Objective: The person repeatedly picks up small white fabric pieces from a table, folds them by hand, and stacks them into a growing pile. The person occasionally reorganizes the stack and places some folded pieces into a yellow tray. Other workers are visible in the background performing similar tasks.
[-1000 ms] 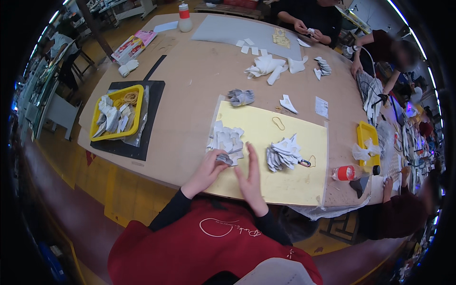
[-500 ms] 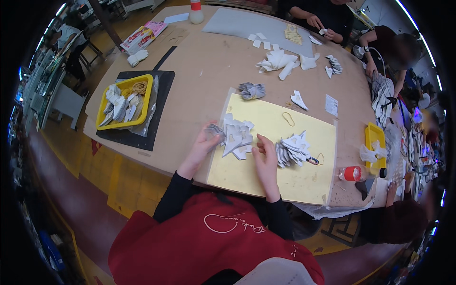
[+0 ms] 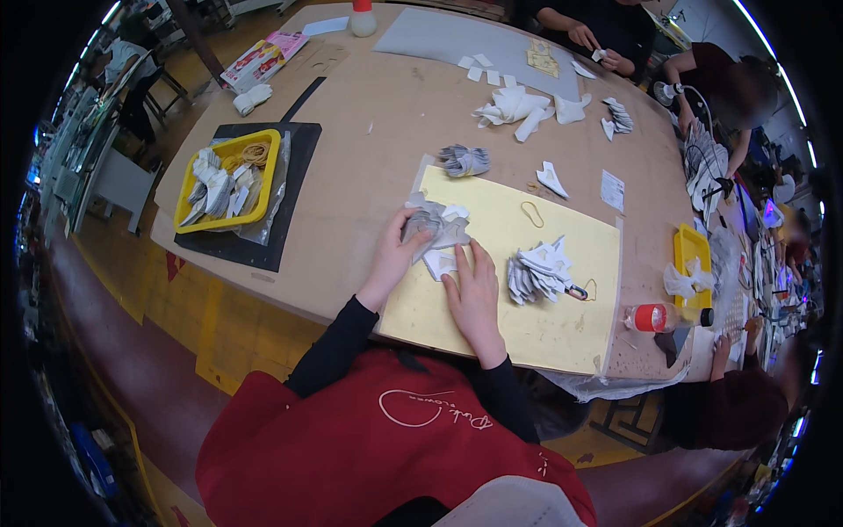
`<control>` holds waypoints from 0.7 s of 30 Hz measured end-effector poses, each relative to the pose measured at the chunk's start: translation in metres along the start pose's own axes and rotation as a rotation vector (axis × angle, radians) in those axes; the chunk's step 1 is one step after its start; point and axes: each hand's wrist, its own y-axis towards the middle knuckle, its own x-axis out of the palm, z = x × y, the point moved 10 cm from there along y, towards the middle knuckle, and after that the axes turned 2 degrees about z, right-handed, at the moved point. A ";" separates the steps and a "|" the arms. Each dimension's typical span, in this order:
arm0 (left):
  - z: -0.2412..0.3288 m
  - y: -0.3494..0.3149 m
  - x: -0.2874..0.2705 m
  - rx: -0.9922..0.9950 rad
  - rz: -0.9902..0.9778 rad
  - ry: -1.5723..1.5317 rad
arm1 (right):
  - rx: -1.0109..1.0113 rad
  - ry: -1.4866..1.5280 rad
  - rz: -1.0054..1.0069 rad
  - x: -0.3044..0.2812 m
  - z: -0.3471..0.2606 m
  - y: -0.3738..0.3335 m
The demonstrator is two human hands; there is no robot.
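My left hand [image 3: 396, 250] is closed on a small stack of grey fabric pieces [image 3: 423, 224], held low over the left part of a yellow sheet [image 3: 549, 338]. White cut pieces [image 3: 439, 263] lie partly under that stack, and my left hand hides some of them. My right hand [image 3: 474, 294] lies with its fingers stretched out, the fingertips beside the near edge of those white pieces. To its right sits a fanned pile of white and grey cut pieces [image 3: 540, 270], with a dark clip-like thing [image 3: 577, 292] at its edge. Past the sheet's far edge lies a banded grey bundle [image 3: 464, 161].
A yellow tray [image 3: 274, 176] of pieces and rubber bands stands on a black board [image 3: 303, 149] at left. A clear bottle [image 3: 650, 317] lies at right near another yellow tray [image 3: 694, 255]. Other people work at the far and right sides.
My left hand has moved right with the grey stack, over the white pieces. My right hand has shifted slightly left and toward me, its fingers now flatter.
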 end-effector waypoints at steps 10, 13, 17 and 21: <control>0.011 -0.015 -0.046 -0.186 0.092 -0.405 | 0.124 0.299 0.059 -0.009 0.015 -0.001; 0.037 -0.026 -0.046 -0.018 -0.013 -0.296 | 0.177 0.562 0.078 -0.019 0.015 -0.003; 0.063 -0.062 -0.007 0.172 -0.207 0.166 | 0.208 1.149 0.146 -0.010 -0.001 -0.013; 0.058 -0.092 0.033 0.418 -0.379 0.577 | 0.200 1.033 -0.083 0.020 -0.023 -0.027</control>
